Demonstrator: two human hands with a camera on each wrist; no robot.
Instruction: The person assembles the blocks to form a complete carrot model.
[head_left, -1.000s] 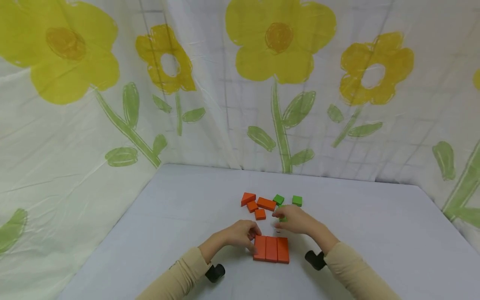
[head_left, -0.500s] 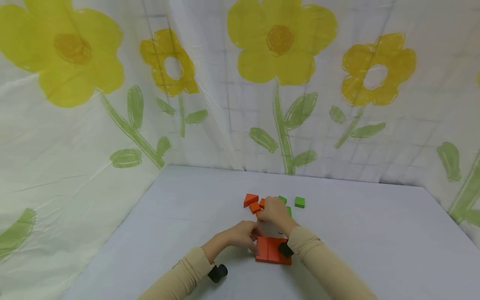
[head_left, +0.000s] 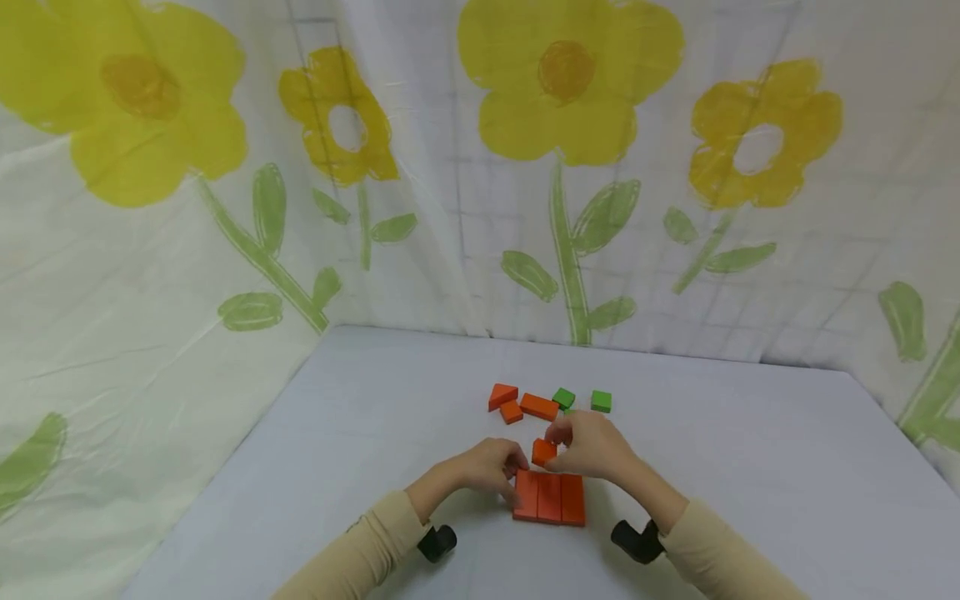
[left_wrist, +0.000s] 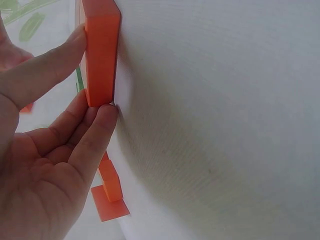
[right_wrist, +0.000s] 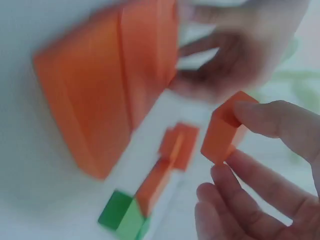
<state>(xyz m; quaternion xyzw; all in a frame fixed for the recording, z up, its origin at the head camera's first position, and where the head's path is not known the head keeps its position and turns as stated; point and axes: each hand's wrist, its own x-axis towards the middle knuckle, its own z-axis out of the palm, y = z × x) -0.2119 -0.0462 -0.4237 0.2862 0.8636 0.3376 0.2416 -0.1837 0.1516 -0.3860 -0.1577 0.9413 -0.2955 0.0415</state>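
Three red rectangular blocks (head_left: 550,498) lie side by side as a flat row on the white table. My left hand (head_left: 486,468) holds the leftmost red block (left_wrist: 101,55), its thumb against one side and the fingertips at the far end. Just beyond the row, my right hand (head_left: 596,446) pinches a small orange square block (head_left: 544,452) between thumb and fingers. In the right wrist view this orange block (right_wrist: 222,131) is tilted and apart from the row.
Behind the hands lie an orange triangular block (head_left: 502,396), a small orange block (head_left: 512,412) and an orange rectangular block (head_left: 539,406). Green blocks (head_left: 602,401) sit to their right, one partly hidden by my right hand. A flower-printed curtain (head_left: 420,275) hangs along the table's back edge.
My right hand went left to the loose orange blocks, took the small square one, and brought it back toward the red row. My left hand stayed at the row.
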